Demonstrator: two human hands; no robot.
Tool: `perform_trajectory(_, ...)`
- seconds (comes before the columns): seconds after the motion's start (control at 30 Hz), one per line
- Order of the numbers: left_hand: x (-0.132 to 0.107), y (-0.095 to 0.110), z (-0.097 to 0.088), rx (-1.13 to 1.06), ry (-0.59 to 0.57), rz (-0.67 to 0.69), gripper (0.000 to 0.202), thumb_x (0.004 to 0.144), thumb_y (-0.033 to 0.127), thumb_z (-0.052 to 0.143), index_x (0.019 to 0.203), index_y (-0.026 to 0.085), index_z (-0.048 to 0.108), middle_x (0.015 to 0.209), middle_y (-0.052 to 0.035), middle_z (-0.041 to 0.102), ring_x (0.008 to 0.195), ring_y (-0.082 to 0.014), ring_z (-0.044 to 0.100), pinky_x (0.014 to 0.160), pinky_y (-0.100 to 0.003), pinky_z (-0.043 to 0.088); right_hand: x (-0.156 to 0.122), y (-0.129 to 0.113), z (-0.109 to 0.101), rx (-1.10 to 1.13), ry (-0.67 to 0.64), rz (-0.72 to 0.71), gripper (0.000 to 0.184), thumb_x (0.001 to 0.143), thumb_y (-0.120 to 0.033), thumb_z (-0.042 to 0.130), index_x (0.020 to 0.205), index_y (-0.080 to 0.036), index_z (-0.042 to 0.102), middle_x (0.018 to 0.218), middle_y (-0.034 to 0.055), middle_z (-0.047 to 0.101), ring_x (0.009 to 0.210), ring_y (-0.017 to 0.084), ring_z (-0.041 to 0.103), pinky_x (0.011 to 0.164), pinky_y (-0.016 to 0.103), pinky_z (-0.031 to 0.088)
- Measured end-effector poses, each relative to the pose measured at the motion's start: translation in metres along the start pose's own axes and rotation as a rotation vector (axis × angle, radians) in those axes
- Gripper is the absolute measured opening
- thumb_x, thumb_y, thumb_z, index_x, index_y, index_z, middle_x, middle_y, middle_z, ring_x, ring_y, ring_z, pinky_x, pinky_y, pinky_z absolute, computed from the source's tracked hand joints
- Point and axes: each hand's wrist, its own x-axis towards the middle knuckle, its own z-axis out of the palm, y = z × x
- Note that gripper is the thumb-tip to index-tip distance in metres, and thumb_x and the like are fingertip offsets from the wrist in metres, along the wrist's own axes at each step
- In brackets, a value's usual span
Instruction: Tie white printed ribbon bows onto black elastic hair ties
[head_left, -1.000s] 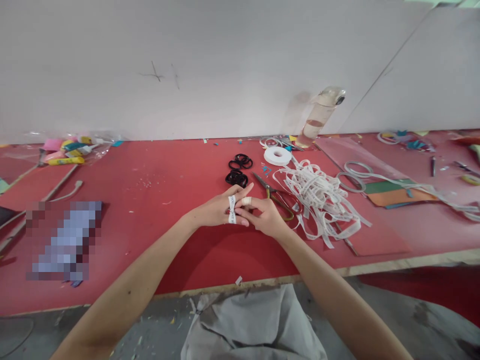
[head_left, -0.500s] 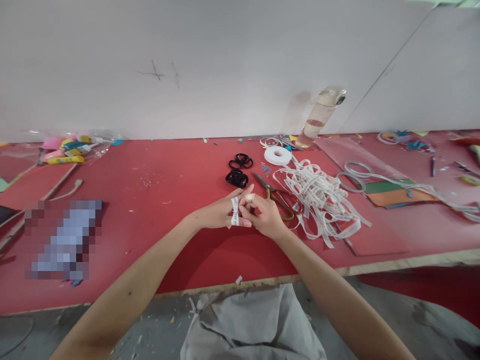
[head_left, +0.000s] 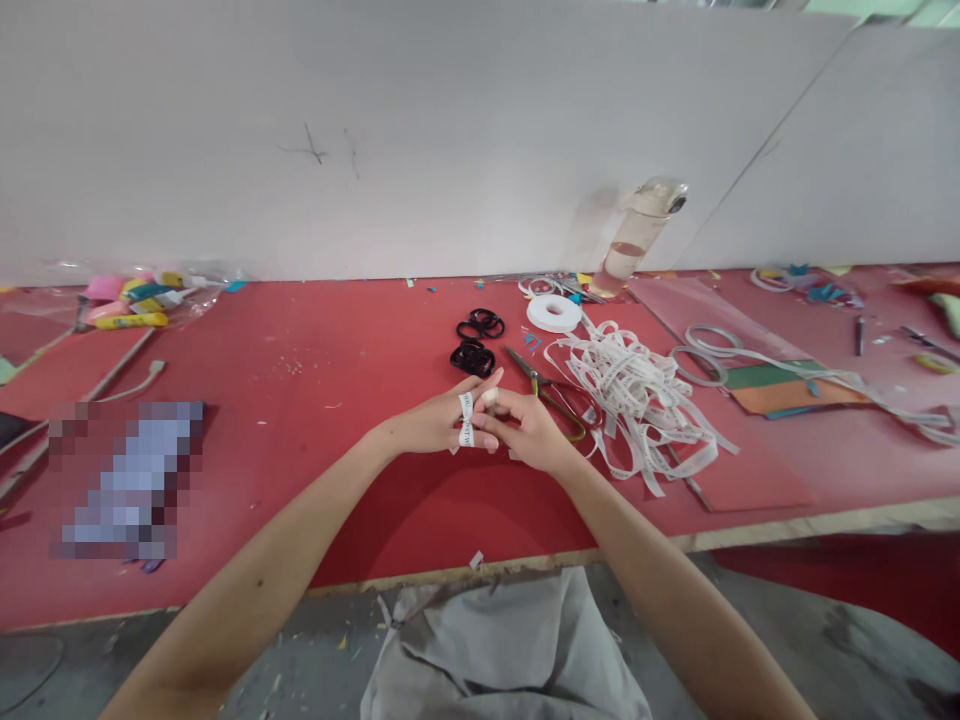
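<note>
A loop of white ribbon [head_left: 466, 432] with dark lettering runs round the fingers and thumb of my left hand [head_left: 433, 424], which is closed with the ribbon on it. My right hand [head_left: 529, 434] meets it from the right, fingers bent in a pinch at the ribbon; the fingertips partly hide the grip. A pale wrap [head_left: 490, 398] covers one of its fingers. Just beyond the hands lie two small groups of black elastic hair ties [head_left: 472, 357]. Scissors with yellowish handles [head_left: 564, 411] rest past my right hand, beside a tangled heap of printed white ribbon [head_left: 630, 385].
Behind the scissors lies a white tape roll [head_left: 554, 313], and a clear bottle [head_left: 636, 240] stands by the wall. Coloured sheets [head_left: 784, 385] are at right. A pixelated bluish object [head_left: 142, 470] and a bag of colourful items [head_left: 142, 297] sit left on the red table [head_left: 360, 350].
My hands have shifted very slightly left, still together at the ribbon loop. The fingers of my right hand have moved a little against it. The view has turned slightly.
</note>
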Motion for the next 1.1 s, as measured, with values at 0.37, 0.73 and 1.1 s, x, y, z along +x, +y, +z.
perform_trajectory(0.37,-0.003,0.01,-0.001,0.4,0.101,-0.086,0.102,0.083,0.055,0.061,0.155,0.031,-0.008,0.141,-0.0152,0.041,0.094,-0.0217,0.063,0.078,-0.03,0.047,0.0,0.003,0.013,-0.054,0.097,-0.024,0.024,0.095,-0.038,0.051,0.082,-0.018,0.052,0.067,-0.0018,0.055,0.062,0.01,0.05,0.062,0.022,0.042)
perform_trajectory(0.73,-0.003,0.008,0.0,0.136,0.077,-0.039,0.102,0.082,0.051,0.065,0.155,0.031,-0.003,0.152,-0.0158,0.031,0.13,-0.0299,0.047,0.099,-0.041,0.043,0.002,-0.002,0.004,0.169,0.011,0.084,0.031,0.087,-0.047,0.061,0.081,-0.016,0.058,0.062,-0.0027,0.056,0.05,0.007,0.048,0.05,0.019,0.039)
perform_trajectory(1.1,-0.004,0.01,-0.001,0.122,0.016,-0.084,0.104,0.083,0.051,0.064,0.154,0.03,-0.008,0.152,-0.016,0.033,0.123,-0.027,0.054,0.1,-0.041,0.042,-0.001,0.0,-0.003,0.173,-0.069,0.127,0.029,0.083,-0.043,0.067,0.082,-0.014,0.063,0.058,-0.0024,0.057,0.05,0.007,0.054,0.05,0.018,0.045)
